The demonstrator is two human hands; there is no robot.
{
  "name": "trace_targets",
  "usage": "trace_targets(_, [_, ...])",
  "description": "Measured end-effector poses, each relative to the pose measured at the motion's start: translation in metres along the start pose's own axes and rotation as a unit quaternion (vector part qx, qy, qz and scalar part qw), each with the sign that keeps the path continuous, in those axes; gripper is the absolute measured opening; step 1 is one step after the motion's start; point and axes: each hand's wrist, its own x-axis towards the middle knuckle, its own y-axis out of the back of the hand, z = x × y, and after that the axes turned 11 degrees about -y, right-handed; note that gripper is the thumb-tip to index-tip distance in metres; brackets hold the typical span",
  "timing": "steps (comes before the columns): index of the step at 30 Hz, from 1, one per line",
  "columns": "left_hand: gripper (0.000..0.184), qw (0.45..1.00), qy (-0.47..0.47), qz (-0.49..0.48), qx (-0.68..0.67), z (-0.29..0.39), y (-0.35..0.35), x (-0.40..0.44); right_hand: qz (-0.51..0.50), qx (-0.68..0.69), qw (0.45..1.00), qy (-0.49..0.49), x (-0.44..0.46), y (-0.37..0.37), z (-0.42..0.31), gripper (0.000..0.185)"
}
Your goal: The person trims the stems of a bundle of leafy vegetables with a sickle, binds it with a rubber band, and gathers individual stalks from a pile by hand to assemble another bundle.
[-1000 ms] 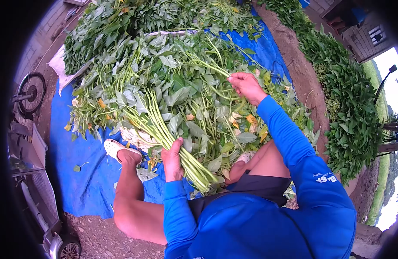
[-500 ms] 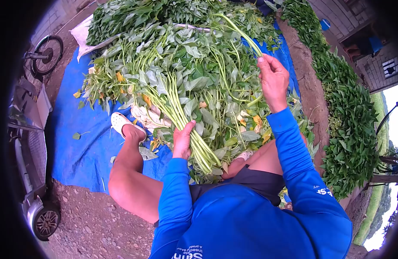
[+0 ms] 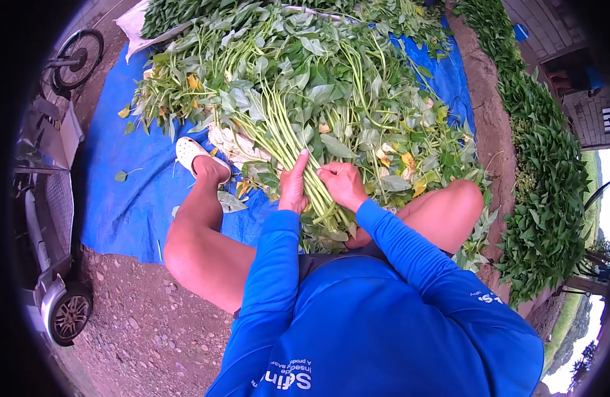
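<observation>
A long bunch of leafy green stems (image 3: 284,130), which looks like water spinach, is gripped by my left hand (image 3: 293,188), its thumb laid along the stems. The leafy ends point away from me onto the heap and the cut ends toward my lap. Against the bunch's right side, my right hand (image 3: 342,185) is closed with its fingertips pressed to the stems; part of what it pinches is hidden. Beyond both hands spreads a big heap of the same greens (image 3: 305,73), mixed with some yellow leaves (image 3: 408,159).
A blue tarp (image 3: 120,205) lies under the heap on gravelly ground (image 3: 146,317). My left foot wears a white clog (image 3: 188,156). At left stand a bicycle wheel (image 3: 80,59) and a small vehicle wheel (image 3: 70,312). More greens (image 3: 543,178) line the right side.
My right hand has come down and left from the upper right, where it held up a single stem, to the bunch. The left hand still grips the bunch. The view has tilted slightly.
</observation>
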Motion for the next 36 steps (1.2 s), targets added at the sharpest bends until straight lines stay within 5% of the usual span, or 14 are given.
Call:
trace_targets(2, [0.042,0.986,-0.138,0.031,0.086,-0.014,-0.007,0.002,-0.019,-0.018,0.999,0.032,0.001,-0.010,0.013,0.029])
trace_targets(4, [0.032,0.989,-0.023,0.026,0.144,0.001,-0.005,-0.001,-0.091,0.021,0.996,0.010,0.007,-0.006,0.027,0.029])
trace_targets(6, [0.022,0.991,-0.016,0.031,0.130,0.015,-0.011,-0.004,-0.064,0.140,0.980,-0.130,-0.006,0.025,-0.005,0.024])
trace_targets(7, [0.021,0.990,-0.027,0.029,0.136,0.020,-0.014,-0.003,0.022,0.104,0.991,-0.075,-0.004,0.035,0.000,0.018])
trace_targets(12, [0.022,0.987,-0.059,0.024,0.150,0.033,-0.027,-0.007,-0.100,-0.073,0.987,-0.106,-0.071,0.070,-0.044,0.046])
trace_targets(14, [0.026,0.987,-0.065,0.015,0.143,0.034,-0.034,-0.012,-0.092,-0.159,0.982,-0.034,-0.081,0.053,-0.032,0.050])
trace_targets(19, [0.025,0.980,-0.133,0.026,0.143,0.036,-0.042,-0.023,-0.162,0.026,0.971,-0.176,-0.071,0.049,-0.008,0.035])
trace_targets(23, [0.025,0.975,-0.165,0.001,0.147,0.031,-0.028,-0.011,-0.252,0.267,0.885,-0.287,-0.076,0.056,-0.008,0.034])
trace_targets(26, [0.037,0.980,-0.144,-0.003,0.134,0.032,-0.026,-0.011,-0.233,0.276,0.899,-0.246,-0.078,0.051,-0.007,0.025])
trace_targets(29, [0.026,0.980,-0.148,0.019,0.130,0.037,-0.032,-0.015,-0.185,0.475,0.840,-0.186,-0.090,0.047,-0.002,0.017])
trace_targets(32, [0.023,0.982,-0.147,0.051,0.111,0.039,-0.026,-0.008,-0.259,0.566,0.767,-0.153,-0.105,0.070,-0.004,0.013])
trace_targets(36, [0.023,0.983,-0.146,0.053,0.093,0.045,-0.033,-0.008,-0.297,0.559,0.752,-0.183,-0.135,0.104,0.022,0.015])
